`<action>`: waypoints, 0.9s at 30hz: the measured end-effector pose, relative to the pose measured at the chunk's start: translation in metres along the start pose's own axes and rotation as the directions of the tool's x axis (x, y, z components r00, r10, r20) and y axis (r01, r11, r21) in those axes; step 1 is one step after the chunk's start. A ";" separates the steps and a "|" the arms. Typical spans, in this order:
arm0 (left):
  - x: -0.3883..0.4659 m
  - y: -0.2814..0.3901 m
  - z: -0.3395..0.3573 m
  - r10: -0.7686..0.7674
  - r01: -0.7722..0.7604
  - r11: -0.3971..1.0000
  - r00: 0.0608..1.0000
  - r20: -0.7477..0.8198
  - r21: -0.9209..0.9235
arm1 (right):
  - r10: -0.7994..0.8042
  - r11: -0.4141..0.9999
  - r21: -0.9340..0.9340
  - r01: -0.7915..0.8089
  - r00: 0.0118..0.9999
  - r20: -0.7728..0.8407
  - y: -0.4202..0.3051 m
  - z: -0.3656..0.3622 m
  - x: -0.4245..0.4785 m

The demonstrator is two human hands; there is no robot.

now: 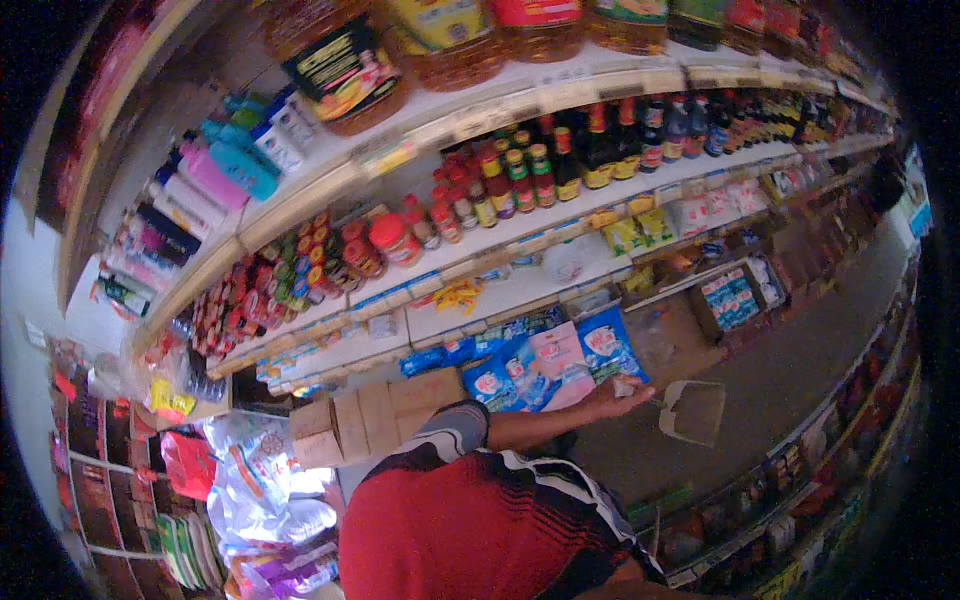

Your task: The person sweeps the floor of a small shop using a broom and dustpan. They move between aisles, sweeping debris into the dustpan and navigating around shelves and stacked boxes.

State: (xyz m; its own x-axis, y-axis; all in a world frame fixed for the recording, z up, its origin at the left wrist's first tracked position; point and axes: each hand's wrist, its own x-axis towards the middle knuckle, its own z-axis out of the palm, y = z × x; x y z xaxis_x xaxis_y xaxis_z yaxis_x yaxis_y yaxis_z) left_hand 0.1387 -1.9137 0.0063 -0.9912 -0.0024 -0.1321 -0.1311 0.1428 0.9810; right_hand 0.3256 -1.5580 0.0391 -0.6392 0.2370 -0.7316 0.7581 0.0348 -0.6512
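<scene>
My left hand (628, 391) reaches out over the floor, its fingers curled around the pale handle end of a dustpan (712, 416). Part of that handle is foreshortened and blurred. The dustpan's pan hangs or rests just beyond my fingers, over the brown floor (645, 465). Beside my forearm lie blue and pink bags of packaged goods (559, 356), apparently laundry powder, at the foot of the shelving. My right forearm shows at the bottom edge, but the right hand is out of view. A thin upright stick (657, 529) appears near that arm.
Shelves of sauce bottles (570, 165), jars (394, 238) and large oil bottles (450, 45) curve along the upper side. Cardboard boxes (375, 416) stand behind my left arm. An open carton (731, 300) sits by the lower shelf. More stocked shelving (780, 517) borders the aisle opposite.
</scene>
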 end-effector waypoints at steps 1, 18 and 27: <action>0.009 0.021 0.012 -0.031 0.034 0.998 0.998 0.059 -0.048 | 0.003 1.000 0.016 -0.003 0.999 -0.035 -0.002 -0.014 0.005; 0.178 0.110 0.176 -0.260 0.254 0.965 0.958 0.122 0.056 | 0.077 0.941 0.339 -0.012 0.981 -0.180 -0.008 -0.162 0.090; 0.280 0.160 0.281 -0.255 0.253 0.966 0.931 0.261 0.042 | 0.171 0.921 0.378 -0.091 0.968 -0.182 -0.056 -0.200 0.164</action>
State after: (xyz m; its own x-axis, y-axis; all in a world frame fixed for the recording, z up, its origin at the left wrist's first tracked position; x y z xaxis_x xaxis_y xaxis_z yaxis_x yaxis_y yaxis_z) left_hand -0.1551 -1.6133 0.0863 -0.8850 0.2198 -0.4106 -0.3772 0.1786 0.9087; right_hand 0.2046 -1.3267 -0.0037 -0.4662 0.4125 -0.7827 0.7079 -0.3567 -0.6096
